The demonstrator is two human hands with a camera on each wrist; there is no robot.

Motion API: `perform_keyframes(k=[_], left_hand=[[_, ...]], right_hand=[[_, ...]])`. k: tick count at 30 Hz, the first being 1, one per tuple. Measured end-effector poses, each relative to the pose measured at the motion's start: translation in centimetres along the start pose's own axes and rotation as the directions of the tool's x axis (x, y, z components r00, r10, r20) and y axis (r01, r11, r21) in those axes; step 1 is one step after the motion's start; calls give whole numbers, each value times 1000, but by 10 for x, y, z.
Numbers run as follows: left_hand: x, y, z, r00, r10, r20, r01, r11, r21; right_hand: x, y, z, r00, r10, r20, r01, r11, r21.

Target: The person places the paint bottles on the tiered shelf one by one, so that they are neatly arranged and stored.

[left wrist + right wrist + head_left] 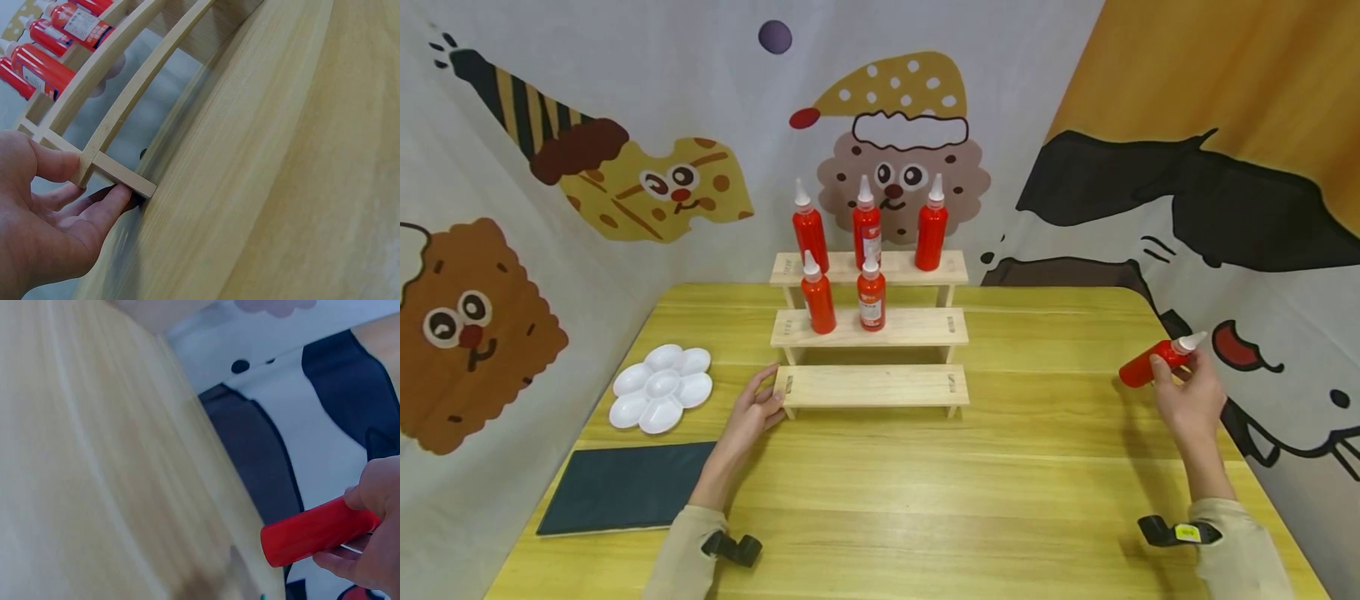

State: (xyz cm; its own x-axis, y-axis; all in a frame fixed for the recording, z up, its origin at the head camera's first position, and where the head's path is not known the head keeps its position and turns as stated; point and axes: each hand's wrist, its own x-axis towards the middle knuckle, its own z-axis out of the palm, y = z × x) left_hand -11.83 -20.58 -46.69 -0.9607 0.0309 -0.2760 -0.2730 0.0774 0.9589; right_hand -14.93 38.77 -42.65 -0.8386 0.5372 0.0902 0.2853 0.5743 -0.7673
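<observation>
In the head view my right hand (1191, 400) grips a red paint bottle (1138, 369) above the right side of the table. The bottle is tilted, its white nozzle pointing up and right; the right wrist view shows its base (275, 545) sticking out of the fingers. My left hand (756, 408) holds the left end of the lowest tier of a wooden step rack (872, 386). From the left wrist, the thumb (59, 164) lies on the tier's end and fingers touch its leg (125, 175). Three red bottles (931, 237) stand on the top tier and two (872, 298) on the middle one.
A white flower-shaped palette (662, 383) lies on the table (1037, 483) at the left. Nearer the front is a dark rectangular board (625, 487), partly behind the left forearm. A printed cloth (700, 67) hangs behind and beside the table.
</observation>
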Motion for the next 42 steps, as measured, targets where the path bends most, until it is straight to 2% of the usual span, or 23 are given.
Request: perform_keyframes(k=[9,15,23,32,38,42], left_hand=[[-1,1,0,1000,3,-4,-3,1000,4],[-1,0,0,1000,1,-1,-1,1000,-4],[-2,1,0,1000,1,-6,-1,1000,9],[-1,1,0,1000,0,4,0,1000,-12],[-2,1,0,1000,0,6,0,1000,-22],[-2,1,1,1000,4,6,-4,1000,-19]], right_hand=[[-7,-39,2,1000,0,1,0,997,72],[-15,-68,5,1000,-7,31,3,992,123],[-27,-99,8,993,-106,53,95,979,182],[-40,-125,15,975,-216,59,194,947,256],[-47,-143,24,951,-300,73,267,916,298],[-51,-153,33,926,-371,74,329,885,329]])
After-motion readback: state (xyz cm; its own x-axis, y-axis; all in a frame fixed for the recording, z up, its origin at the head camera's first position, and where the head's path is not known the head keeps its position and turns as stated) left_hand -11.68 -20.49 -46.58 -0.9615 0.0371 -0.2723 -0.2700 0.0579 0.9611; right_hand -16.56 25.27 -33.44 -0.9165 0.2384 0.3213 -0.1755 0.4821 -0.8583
